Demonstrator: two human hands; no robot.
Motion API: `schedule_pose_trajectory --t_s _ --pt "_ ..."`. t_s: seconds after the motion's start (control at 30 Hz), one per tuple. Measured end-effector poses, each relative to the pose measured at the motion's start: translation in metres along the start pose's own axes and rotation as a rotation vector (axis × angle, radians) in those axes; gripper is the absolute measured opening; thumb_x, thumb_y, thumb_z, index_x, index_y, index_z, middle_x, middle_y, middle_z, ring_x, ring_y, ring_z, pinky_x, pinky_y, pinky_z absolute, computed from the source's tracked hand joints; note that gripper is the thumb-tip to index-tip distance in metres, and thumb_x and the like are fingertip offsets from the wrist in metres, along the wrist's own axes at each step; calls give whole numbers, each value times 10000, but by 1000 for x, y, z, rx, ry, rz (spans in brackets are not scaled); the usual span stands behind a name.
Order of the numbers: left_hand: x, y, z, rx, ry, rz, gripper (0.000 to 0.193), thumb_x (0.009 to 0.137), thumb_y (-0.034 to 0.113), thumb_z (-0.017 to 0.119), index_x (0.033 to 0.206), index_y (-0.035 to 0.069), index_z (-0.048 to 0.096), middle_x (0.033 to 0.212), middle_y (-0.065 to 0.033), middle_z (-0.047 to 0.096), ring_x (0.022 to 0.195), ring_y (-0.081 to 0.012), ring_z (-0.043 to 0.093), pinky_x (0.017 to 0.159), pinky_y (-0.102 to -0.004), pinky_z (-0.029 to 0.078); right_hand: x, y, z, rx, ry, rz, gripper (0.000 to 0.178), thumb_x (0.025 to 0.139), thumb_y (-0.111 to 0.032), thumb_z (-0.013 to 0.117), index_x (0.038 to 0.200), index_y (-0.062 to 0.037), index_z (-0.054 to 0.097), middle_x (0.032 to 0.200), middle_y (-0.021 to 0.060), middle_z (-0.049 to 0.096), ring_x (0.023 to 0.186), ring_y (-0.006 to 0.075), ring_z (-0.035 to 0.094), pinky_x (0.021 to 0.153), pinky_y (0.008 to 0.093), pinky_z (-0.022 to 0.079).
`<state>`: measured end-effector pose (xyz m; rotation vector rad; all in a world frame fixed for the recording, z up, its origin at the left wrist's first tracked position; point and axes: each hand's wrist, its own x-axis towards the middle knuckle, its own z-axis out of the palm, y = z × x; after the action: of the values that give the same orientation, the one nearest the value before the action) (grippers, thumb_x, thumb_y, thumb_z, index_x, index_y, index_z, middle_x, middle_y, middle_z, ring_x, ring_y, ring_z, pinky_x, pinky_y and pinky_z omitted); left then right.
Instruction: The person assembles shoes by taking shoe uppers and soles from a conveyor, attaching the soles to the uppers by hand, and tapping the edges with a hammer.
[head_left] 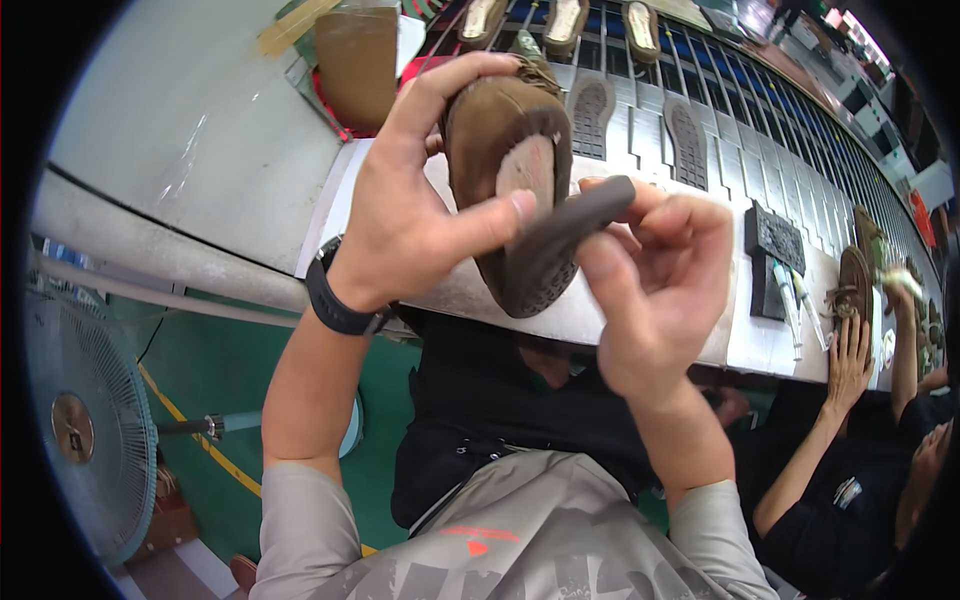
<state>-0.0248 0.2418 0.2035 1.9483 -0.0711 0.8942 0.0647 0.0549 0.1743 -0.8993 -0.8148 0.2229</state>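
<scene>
Brown shoe (pixel 487 130): one, sitting at the dial's centre, raised over the white work surface (pixel 745 345), its pale underside panel (pixel 530 160) facing up.

Left hand (pixel 410 205): at nine o'clock, gripping the shoe, fingers wrapping the upper, thumb pressing on the panel.

Dark sole (pixel 548 245): one, lying at five o'clock, slanting across the shoe's near end, its free end lifting toward two o'clock.

Right hand (pixel 668 260): at four o'clock, closing narrowly on that free end, thumb on the near side; blur is hiding the exact finger contact.

Handling note (judgement): the left hand is best bracing the shoe firmly, its thumb clear of the sole's rim; the right is best guiding the sole gently, following the shoe's edge evenly, without twisting.

Surroundings: two loose outsoles (pixel 686 142) are lying between two and three o'clock; a dark block (pixel 773 235) is resting between three and four; beyond it, a co-worker's hand (pixel 850 352) is touching a laced shoe (pixel 853 275). A fan (pixel 85 400) is standing at eight.
</scene>
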Motion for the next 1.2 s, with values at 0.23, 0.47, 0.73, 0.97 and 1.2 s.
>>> schedule_pose_trajectory --t_s 0.23,0.47,0.73,0.97,1.2 --pt "-15 14 -20 206 62 65 705 913 317 792 1467 0 492 1352 -171 605 1265 -231 610 1093 -367 478 -28 28 21 -618 -211 -401 689 778 -32 902 1245 -44 396 1497 357 444 1327 439 596 1143 528 488" --pt "-15 10 -34 291 -27 258 986 842 774 728 1355 -56 590 1366 -191 563 1197 -256 624 1019 -376 520 -26 36 29 -616 -148 -560 804 741 -17 909 1399 -16 447 1481 414 456 1370 541 549 1099 547 518" --pt "-10 20 -29 498 -55 408 1081 667 728 907 1337 -62 598 1296 -192 585 1140 -270 643 966 -374 539 -24 16 36 -742 -136 -471 667 758 -49 905 1386 -21 679 1455 424 510 1328 525 598 1025 476 590" --pt "-11 22 -28 511 -45 425 1014 713 709 888 1306 -64 607 1264 -211 593 1124 -283 648 952 -381 548 -25 13 37 -768 -128 -472 673 738 -43 916 1369 -5 686 1429 397 540 1311 503 619 1014 474 601" --pt "-11 22 -28 516 -36 455 955 788 703 837 1294 -74 608 1261 -217 596 1084 -274 666 914 -369 568 -26 11 36 -778 -139 -462 698 705 -28 918 1364 -7 692 1433 392 537 1311 499 619 1023 474 595"
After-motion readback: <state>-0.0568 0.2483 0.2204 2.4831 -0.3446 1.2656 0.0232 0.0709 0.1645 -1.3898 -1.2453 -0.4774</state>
